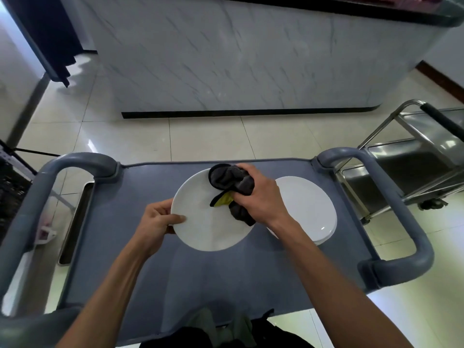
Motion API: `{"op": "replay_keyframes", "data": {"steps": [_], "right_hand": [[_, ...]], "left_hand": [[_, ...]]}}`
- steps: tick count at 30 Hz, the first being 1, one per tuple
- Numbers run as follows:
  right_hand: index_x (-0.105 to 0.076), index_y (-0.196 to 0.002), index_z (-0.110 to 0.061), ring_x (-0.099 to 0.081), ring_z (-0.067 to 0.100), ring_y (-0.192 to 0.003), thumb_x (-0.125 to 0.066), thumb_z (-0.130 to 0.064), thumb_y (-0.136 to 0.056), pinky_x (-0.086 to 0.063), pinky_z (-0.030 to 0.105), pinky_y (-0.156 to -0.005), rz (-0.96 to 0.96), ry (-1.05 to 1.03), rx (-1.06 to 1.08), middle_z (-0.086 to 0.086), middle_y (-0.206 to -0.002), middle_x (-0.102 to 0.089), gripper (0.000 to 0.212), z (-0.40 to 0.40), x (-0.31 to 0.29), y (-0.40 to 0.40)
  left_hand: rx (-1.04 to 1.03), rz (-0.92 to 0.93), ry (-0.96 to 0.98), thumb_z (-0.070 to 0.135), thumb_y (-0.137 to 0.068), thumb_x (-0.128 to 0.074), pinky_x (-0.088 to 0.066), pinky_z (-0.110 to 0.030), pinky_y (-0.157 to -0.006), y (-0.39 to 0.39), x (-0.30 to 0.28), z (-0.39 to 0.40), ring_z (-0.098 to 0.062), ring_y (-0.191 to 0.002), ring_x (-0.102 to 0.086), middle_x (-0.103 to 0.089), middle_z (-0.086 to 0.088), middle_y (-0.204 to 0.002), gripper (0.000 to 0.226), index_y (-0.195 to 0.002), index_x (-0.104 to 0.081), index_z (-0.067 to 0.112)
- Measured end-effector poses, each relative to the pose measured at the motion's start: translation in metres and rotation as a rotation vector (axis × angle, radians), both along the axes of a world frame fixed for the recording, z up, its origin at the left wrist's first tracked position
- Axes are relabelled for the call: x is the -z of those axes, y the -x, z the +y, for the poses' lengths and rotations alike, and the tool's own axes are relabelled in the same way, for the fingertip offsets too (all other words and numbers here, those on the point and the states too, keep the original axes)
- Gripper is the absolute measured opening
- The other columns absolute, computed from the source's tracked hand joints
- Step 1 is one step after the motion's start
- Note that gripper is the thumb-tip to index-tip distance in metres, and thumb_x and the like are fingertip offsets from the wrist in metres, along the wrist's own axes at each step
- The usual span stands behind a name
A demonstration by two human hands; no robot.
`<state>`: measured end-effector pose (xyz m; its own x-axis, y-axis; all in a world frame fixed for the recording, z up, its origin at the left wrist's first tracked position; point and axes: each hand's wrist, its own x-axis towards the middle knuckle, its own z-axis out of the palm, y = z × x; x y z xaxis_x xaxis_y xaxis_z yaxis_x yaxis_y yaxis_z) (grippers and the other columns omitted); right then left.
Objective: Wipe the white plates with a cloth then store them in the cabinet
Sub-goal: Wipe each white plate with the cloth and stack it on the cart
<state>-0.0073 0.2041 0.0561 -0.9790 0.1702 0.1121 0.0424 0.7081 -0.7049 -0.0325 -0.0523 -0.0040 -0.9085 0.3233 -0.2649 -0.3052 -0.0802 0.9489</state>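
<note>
A white plate is held over the grey cart top. My left hand grips its left rim, thumb on the upper face. My right hand is closed on a bunched dark grey cloth with a yellow patch, pressed on the plate's upper right part. A small stack of white plates lies on the cart to the right, partly hidden by my right hand and wrist.
The cart has grey tubular handles at the left and right. A steel trolley stands to the right on the tiled floor. A marble-faced counter rises straight ahead. Dark crates sit at the far left.
</note>
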Motion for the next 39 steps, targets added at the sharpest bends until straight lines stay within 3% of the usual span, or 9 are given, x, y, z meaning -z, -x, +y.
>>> {"op": "replay_keyframes", "data": {"steps": [3,6,10,14,18,24,28,35,39], "right_hand": [[-0.052,-0.124,-0.046,-0.066,0.006,-0.094,-0.079,-0.028,-0.071,-0.054,0.027,-0.087,0.035,0.089,0.018,-0.020,-0.101,-0.071,0.062,0.009,0.002,-0.003],[-0.055,-0.123,-0.042,-0.065,0.002,-0.093,-0.079,-0.026,-0.071,-0.051,0.018,-0.084,0.118,0.096,0.031,-0.021,-0.101,-0.071,0.059,0.015,0.002,-0.006],[-0.060,-0.122,-0.034,-0.064,0.004,-0.091,-0.078,-0.019,-0.071,-0.052,0.019,-0.080,0.264,0.047,0.002,-0.018,-0.103,-0.070,0.056,0.024,0.001,-0.010],[-0.061,-0.126,-0.026,-0.064,0.014,-0.097,-0.076,-0.017,-0.072,-0.053,0.029,-0.085,0.377,-0.015,-0.031,-0.010,-0.111,-0.070,0.057,0.035,-0.003,-0.011],[-0.064,-0.127,-0.015,-0.062,0.019,-0.101,-0.081,-0.007,-0.069,-0.042,0.013,-0.092,0.491,-0.089,-0.047,0.000,-0.114,-0.070,0.060,0.048,-0.005,-0.012],[-0.062,-0.124,-0.011,-0.063,0.026,-0.102,-0.078,-0.009,-0.076,-0.049,0.026,-0.093,0.698,-0.112,-0.162,0.007,-0.115,-0.069,0.051,0.060,-0.007,-0.011],[-0.060,-0.125,-0.015,-0.064,0.030,-0.099,-0.078,-0.006,-0.079,-0.053,0.043,-0.083,0.770,-0.123,-0.216,0.009,-0.113,-0.068,0.051,0.064,0.003,-0.012],[-0.062,-0.126,-0.018,-0.062,0.025,-0.105,-0.078,-0.004,-0.081,-0.051,0.044,-0.086,0.745,-0.104,-0.277,0.006,-0.117,-0.065,0.051,0.086,0.020,-0.017],[-0.062,-0.127,-0.017,-0.061,0.027,-0.111,-0.078,-0.005,-0.081,-0.050,0.045,-0.090,0.698,-0.129,-0.341,0.008,-0.122,-0.064,0.050,0.101,0.027,-0.022]], "left_hand": [[-0.023,0.031,0.010,-0.002,-0.069,-0.070,-0.058,-0.033,-0.057,-0.002,-0.003,0.010,-0.022,-0.074,-0.072,-0.076,-0.008,-0.086,0.033,-0.092,-0.080,0.020],[-0.104,0.029,0.032,-0.013,-0.080,-0.062,-0.058,-0.031,-0.056,-0.004,-0.003,0.025,-0.020,-0.071,-0.071,-0.075,-0.005,-0.082,0.037,-0.091,-0.079,0.019],[-0.212,-0.022,0.052,-0.008,-0.086,-0.059,-0.058,-0.031,-0.060,-0.012,-0.004,0.047,-0.021,-0.076,-0.068,-0.075,-0.001,-0.081,0.028,-0.093,-0.076,0.012],[-0.266,-0.094,-0.125,0.024,-0.082,-0.058,-0.056,-0.044,-0.080,-0.020,-0.008,0.057,-0.024,-0.091,-0.066,-0.072,-0.003,-0.093,0.023,-0.090,-0.078,0.018],[-0.388,-0.332,-0.251,0.053,-0.093,-0.053,-0.048,-0.060,-0.097,-0.025,-0.010,0.061,-0.029,-0.109,-0.063,-0.067,-0.011,-0.113,0.045,-0.109,-0.072,0.015],[-0.180,-0.708,-0.194,0.079,-0.074,-0.057,-0.051,-0.052,-0.089,-0.035,-0.014,0.070,-0.038,-0.105,-0.070,-0.072,-0.016,-0.116,0.084,-0.113,-0.067,0.005],[-0.199,-0.723,-0.246,0.065,-0.073,-0.064,-0.048,-0.043,-0.080,-0.029,-0.026,0.085,-0.035,-0.102,-0.070,-0.072,-0.014,-0.114,0.071,-0.111,-0.068,0.006],[-0.414,-0.699,-0.523,0.017,-0.078,-0.058,-0.055,-0.031,-0.063,-0.032,-0.037,0.115,-0.028,-0.071,-0.072,-0.066,-0.015,-0.091,0.041,-0.111,-0.061,-0.005],[-0.538,-0.637,-0.620,0.004,-0.097,-0.048,-0.061,-0.032,-0.061,-0.028,-0.037,0.122,-0.029,-0.075,-0.073,-0.067,-0.021,-0.097,0.021,-0.109,-0.059,-0.009]]}}
